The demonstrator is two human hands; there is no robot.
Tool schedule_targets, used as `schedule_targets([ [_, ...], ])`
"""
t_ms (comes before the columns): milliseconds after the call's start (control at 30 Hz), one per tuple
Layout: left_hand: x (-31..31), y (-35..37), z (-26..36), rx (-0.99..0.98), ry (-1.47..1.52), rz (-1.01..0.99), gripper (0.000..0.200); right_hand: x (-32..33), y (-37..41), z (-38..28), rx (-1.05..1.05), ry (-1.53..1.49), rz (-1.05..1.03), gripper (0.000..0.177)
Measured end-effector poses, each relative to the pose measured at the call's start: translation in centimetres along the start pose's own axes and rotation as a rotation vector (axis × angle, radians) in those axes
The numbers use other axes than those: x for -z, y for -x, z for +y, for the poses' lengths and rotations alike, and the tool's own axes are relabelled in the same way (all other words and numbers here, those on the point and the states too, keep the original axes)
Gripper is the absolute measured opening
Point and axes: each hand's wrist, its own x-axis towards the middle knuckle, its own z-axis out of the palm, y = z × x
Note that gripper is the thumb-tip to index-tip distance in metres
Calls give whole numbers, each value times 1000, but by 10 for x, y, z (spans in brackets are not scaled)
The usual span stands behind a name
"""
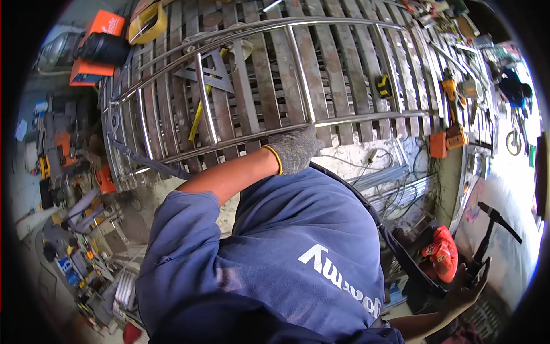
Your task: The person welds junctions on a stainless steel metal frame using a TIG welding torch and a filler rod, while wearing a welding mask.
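Observation:
My left hand, in a grey knit glove with a yellow cuff, is closed at the near rail of a shiny tubular metal frame, where a crossbar joins it; its fingertips are partly hidden. The frame lies flat on a slatted metal bench. Off to the lower right, well away from the frame, my bare right hand grips the handle of a black welding torch with its head pointing up. A dark sleeved cable passes across my body towards that hand.
On the bench lie a triangular square, a yellow rule and a yellow-black tape measure. Yellow power tools sit at its right end. Cables and metal lengths are below. A red bundle is near my right hand.

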Motion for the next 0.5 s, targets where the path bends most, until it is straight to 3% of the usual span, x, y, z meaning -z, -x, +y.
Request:
schedule_targets([
  [100,-12,-7,-8,-239,-332,43,26,-27,-37,-7,70,-5,-8,74],
  [133,0,-8,-2,-274,-393,26,22,-30,-47,-12,-16,-29,-78,73],
  [233,23,-3,18,204,243,267,17,-49,-86,-11,10,-115,-139,75],
  [267,24,-4,23,258,251,345,16,-57,-100,-8,69,-167,-150,75],
  [333,18,-9,22,159,262,604,14,-74,-129,0,165,-255,-157,74],
  [367,14,-15,25,84,274,718,13,-76,-144,8,73,-250,-201,74],
  [433,25,-27,48,127,326,884,8,-88,-164,6,85,-493,-248,77],
  [467,33,-31,64,185,409,865,8,-80,-173,-9,29,-209,-258,77],
  [500,43,-35,80,233,396,829,11,-84,-180,-3,51,-315,-281,77],
])
